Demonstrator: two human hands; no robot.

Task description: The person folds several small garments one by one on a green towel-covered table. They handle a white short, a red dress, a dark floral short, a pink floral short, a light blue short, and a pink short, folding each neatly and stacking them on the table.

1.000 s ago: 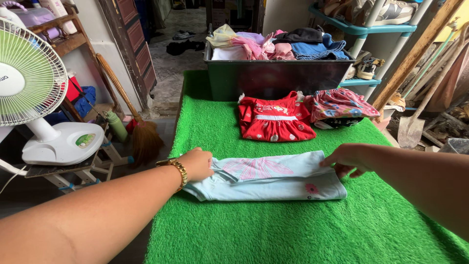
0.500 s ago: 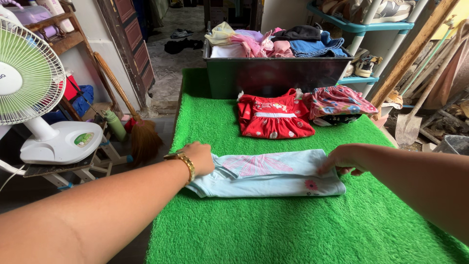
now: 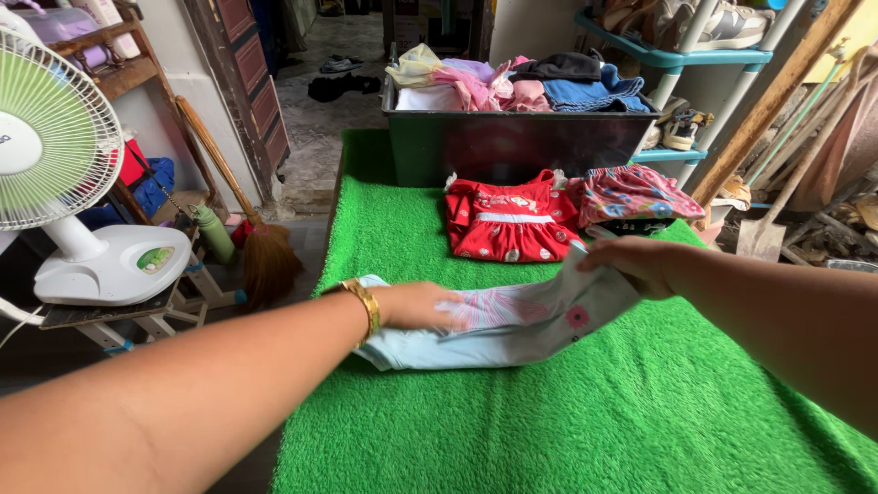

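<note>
Since the earlier frames the right end of the pale blue garment (image 3: 498,329) has been lifted off the green mat (image 3: 585,430) and carried up and inward by the right hand (image 3: 631,261), while the left hand (image 3: 416,305) has been slid from the garment's left end toward its middle. That left hand is laid flat, palm down, fingers together and stretched out, pressing the cloth onto the mat; a gold bracelet (image 3: 364,306) is worn at its wrist. The right hand's fingers are closed in a pinch on the raised end, though the exact grip is partly hidden by the cloth. The garment is placed near the mat's left edge, about midway between near and far edges, with its long axis running left to right; the left part lies flat, the right part slopes up to the pinching fingers. The free end thus lies to the right of the flat hand, whose fingertips mark a line across the long axis. Beyond, toward the far edge, a red dress (image 3: 512,224) and a floral piece (image 3: 636,192) are laid side by side, in front of a dark tub (image 3: 512,146) heaped with clothes. A fan (image 3: 55,146) is seen off the left edge.
</note>
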